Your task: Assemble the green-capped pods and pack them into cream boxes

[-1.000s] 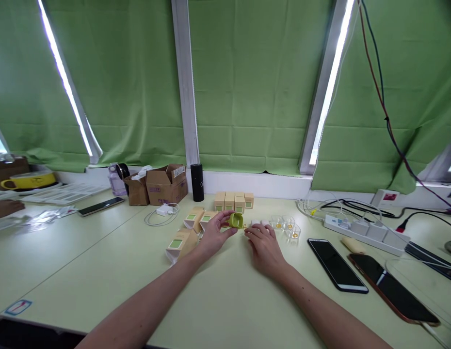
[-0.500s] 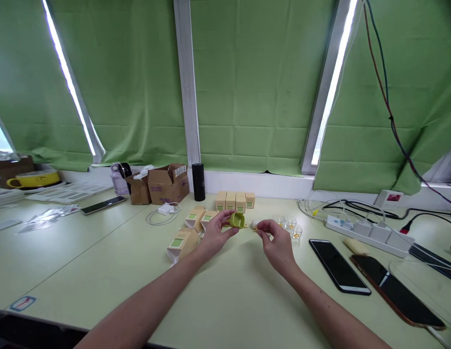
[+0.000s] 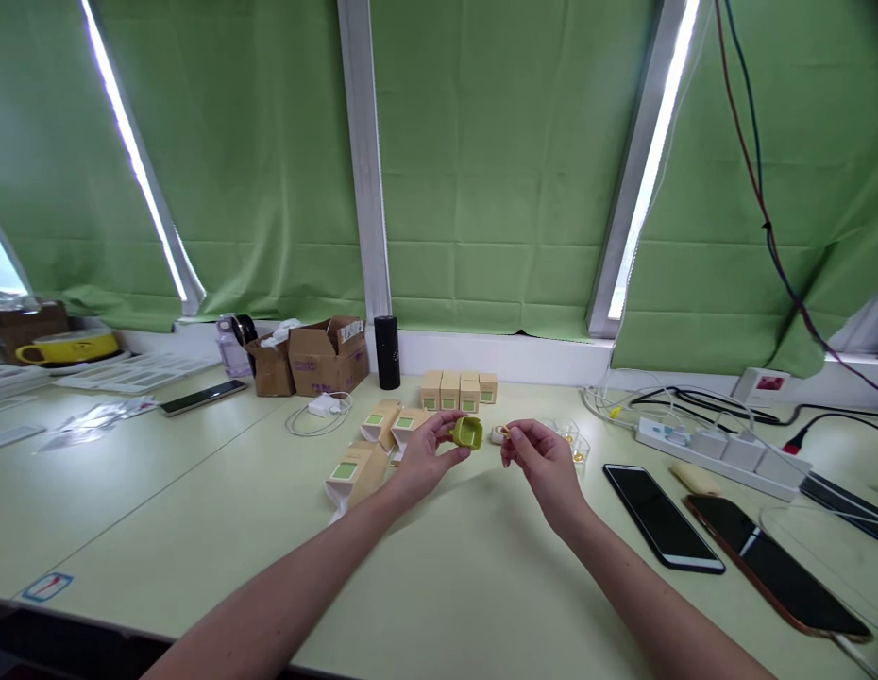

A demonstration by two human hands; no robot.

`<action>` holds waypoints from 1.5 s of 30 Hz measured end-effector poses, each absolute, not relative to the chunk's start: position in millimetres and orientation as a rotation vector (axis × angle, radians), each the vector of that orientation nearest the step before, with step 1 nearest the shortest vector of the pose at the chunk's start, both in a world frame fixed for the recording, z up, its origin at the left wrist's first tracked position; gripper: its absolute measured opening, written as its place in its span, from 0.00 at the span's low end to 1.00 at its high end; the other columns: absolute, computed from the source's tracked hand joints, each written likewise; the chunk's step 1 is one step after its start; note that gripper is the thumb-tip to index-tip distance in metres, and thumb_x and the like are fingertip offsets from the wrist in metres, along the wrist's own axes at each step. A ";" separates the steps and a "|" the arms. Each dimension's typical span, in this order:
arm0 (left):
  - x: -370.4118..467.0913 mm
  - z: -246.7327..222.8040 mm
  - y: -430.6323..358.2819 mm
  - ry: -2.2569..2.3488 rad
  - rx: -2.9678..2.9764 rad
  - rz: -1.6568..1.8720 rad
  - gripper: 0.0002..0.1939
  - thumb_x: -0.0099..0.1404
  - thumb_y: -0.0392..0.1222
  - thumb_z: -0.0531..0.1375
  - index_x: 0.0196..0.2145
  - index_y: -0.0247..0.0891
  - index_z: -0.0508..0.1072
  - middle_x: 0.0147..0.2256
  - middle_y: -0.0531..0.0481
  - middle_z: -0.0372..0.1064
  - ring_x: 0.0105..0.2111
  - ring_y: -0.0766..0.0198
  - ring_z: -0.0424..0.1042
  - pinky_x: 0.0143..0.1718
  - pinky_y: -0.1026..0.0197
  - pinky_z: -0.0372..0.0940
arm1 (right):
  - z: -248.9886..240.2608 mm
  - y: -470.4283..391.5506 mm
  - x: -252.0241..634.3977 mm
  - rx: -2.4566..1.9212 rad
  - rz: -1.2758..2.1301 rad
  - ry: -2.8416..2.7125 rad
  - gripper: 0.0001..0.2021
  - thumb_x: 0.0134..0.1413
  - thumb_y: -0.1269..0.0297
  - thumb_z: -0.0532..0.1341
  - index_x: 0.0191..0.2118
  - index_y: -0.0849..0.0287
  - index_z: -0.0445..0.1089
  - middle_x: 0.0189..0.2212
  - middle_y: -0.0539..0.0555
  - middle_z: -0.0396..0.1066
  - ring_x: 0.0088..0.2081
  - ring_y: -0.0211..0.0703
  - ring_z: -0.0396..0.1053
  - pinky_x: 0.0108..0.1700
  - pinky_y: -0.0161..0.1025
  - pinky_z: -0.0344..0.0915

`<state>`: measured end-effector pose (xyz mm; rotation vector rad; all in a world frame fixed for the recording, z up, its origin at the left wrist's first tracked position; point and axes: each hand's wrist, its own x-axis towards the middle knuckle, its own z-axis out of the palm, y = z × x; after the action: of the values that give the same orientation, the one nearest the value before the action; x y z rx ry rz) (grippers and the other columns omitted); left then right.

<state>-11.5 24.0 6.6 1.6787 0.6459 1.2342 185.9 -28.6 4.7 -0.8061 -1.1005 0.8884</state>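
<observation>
Pinching the open green cup [image 3: 468,433] above the table [image 3: 439,586], the left hand [image 3: 420,461] faces the right hand [image 3: 547,468], its fingertips closed on what looks like a small yellowish piece [image 3: 505,431], outside the cup

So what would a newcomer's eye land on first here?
Probably the green blinds filling the upper half. Then, at the centre over the table, the left hand holding a small green container and the right hand pinching a tiny yellowish piece. Next, the white-edged phone and brown-edged phone lying at right.
</observation>
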 end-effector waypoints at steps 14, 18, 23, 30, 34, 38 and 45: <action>-7.1 1.9 23.4 0.551 1.623 1.157 0.27 0.56 0.41 0.74 0.52 0.39 0.72 0.51 0.40 0.76 0.52 0.52 0.74 0.57 0.48 0.67 | 16.4 -39.2 184.0 -0.764 0.937 -1.112 0.14 0.48 0.56 0.74 0.37 0.57 0.76 0.29 0.51 0.75 0.30 0.41 0.71 0.36 0.43 0.71; -6.4 1.8 21.9 0.533 1.600 1.149 0.26 0.57 0.41 0.74 0.52 0.38 0.73 0.51 0.39 0.76 0.52 0.51 0.74 0.56 0.48 0.67 | 17.0 -40.9 181.0 -0.796 0.822 -1.190 0.12 0.47 0.57 0.74 0.36 0.57 0.76 0.30 0.51 0.75 0.29 0.40 0.70 0.34 0.41 0.71; -5.2 -0.7 24.2 0.517 1.589 1.152 0.27 0.56 0.38 0.74 0.51 0.39 0.72 0.52 0.39 0.76 0.54 0.50 0.73 0.56 0.49 0.67 | 12.1 -43.6 178.5 -0.903 0.618 -1.320 0.08 0.55 0.59 0.69 0.38 0.56 0.75 0.31 0.53 0.75 0.33 0.43 0.72 0.38 0.42 0.72; -4.4 1.9 19.3 0.460 1.601 1.116 0.25 0.56 0.34 0.72 0.51 0.39 0.72 0.52 0.40 0.76 0.54 0.51 0.73 0.54 0.49 0.69 | 10.7 -49.9 177.3 -0.953 0.207 -1.562 0.05 0.63 0.67 0.61 0.42 0.54 0.75 0.35 0.53 0.77 0.35 0.44 0.73 0.40 0.43 0.73; -3.0 3.6 14.7 0.474 1.633 1.144 0.25 0.55 0.31 0.71 0.51 0.39 0.73 0.51 0.41 0.76 0.54 0.52 0.73 0.54 0.49 0.69 | 10.7 -49.8 177.0 -0.896 0.008 -1.665 0.09 0.65 0.72 0.58 0.43 0.53 0.74 0.37 0.54 0.76 0.37 0.45 0.73 0.39 0.42 0.72; -1.6 5.3 10.5 0.485 1.663 1.159 0.25 0.55 0.29 0.70 0.50 0.40 0.74 0.53 0.42 0.75 0.54 0.52 0.72 0.54 0.50 0.70 | 7.8 -48.0 178.1 -0.916 -0.238 -1.710 0.10 0.64 0.75 0.58 0.45 0.55 0.74 0.38 0.56 0.74 0.39 0.47 0.73 0.40 0.44 0.72; -1.0 3.2 9.3 0.521 1.731 1.181 0.27 0.53 0.29 0.71 0.50 0.42 0.75 0.53 0.43 0.75 0.57 0.49 0.71 0.58 0.46 0.67 | 7.9 -48.5 177.2 -0.954 -0.465 -1.719 0.09 0.62 0.76 0.60 0.42 0.57 0.75 0.35 0.56 0.69 0.35 0.46 0.68 0.34 0.42 0.66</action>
<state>-1.0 9.3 3.2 1.7315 0.5212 1.1810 177.2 -48.5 7.9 -0.9543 -1.7191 -0.4645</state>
